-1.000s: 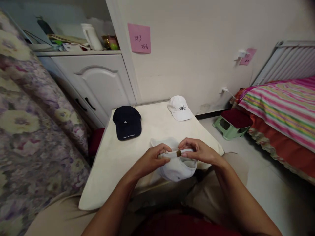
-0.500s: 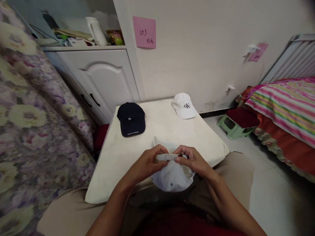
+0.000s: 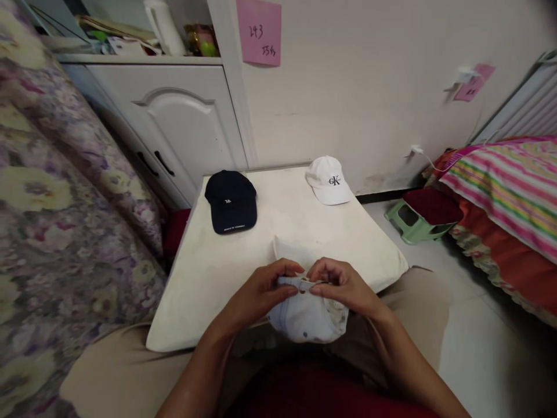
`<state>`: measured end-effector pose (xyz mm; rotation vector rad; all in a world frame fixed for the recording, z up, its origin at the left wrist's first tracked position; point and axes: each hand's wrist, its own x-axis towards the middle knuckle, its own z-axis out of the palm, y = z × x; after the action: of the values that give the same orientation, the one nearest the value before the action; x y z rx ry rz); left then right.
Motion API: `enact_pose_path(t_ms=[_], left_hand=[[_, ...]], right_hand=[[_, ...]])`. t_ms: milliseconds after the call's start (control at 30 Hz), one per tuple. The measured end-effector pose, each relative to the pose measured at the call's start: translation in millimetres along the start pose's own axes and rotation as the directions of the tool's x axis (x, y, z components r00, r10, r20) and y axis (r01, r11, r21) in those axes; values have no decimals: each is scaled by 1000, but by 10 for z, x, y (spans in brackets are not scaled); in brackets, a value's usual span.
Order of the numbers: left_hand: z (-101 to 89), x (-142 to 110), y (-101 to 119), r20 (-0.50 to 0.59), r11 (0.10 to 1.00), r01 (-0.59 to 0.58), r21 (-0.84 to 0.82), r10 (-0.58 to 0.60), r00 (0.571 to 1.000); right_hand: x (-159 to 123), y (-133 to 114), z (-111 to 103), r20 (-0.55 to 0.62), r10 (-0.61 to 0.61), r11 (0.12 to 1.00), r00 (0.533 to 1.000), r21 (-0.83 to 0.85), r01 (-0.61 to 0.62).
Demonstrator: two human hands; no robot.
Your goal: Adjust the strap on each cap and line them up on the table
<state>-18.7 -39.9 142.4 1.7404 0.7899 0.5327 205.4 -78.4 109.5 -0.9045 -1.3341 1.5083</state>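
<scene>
A pale blue baseball cap (image 3: 300, 318) is held over the near edge of the cream-covered table (image 3: 209, 284), its crown hanging toward me and its brim pointing away. My left hand (image 3: 274, 285) pinches the left part of the cap's back strap. On the strap's right part, my right hand (image 3: 337, 284) is closed, thumb below and fingers above. A small metal buckle shows between the two hands. Farther off on the table lie a navy cap (image 3: 231, 202) at left and a white cap (image 3: 328, 181) with black letters at right.
White cabinet doors (image 3: 178, 116) rise behind the table's left side, beside a floral curtain (image 3: 73, 232). A green stool (image 3: 413, 223) with a dark red top stands at right by the bed (image 3: 513, 203). A pink note (image 3: 260, 35) is on the wall.
The view has tipped slightly downward. Both hands keep their grip on the strap, which has turned so that its buckle now shows between them.
</scene>
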Motion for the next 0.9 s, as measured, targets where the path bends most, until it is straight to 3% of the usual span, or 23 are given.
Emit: enact_pose_path(t_ms=[167,333,567,733,900], left_hand=[[61,-52,61,-63,962,-40,269,59,996],[236,-69,82,-153,882,-142,448,233,960],[325,-78,-100,-204,873,-189,450,306,930],[317,-72,-148,-194,874,-202,441,313,930],[335,-79,-139,-212,889,-209,407,314,925]], right_hand=[[6,99,-57,18,26,986,1000,164,-29],[35,116,-28,-11,18,976,1000,218,-15],[49,131,-2,-50,44,990,998,134,-37],[29,74,-13,13,38,998,999,52,-38],[-3,-92,39,32,-24,983,999,-182,30]])
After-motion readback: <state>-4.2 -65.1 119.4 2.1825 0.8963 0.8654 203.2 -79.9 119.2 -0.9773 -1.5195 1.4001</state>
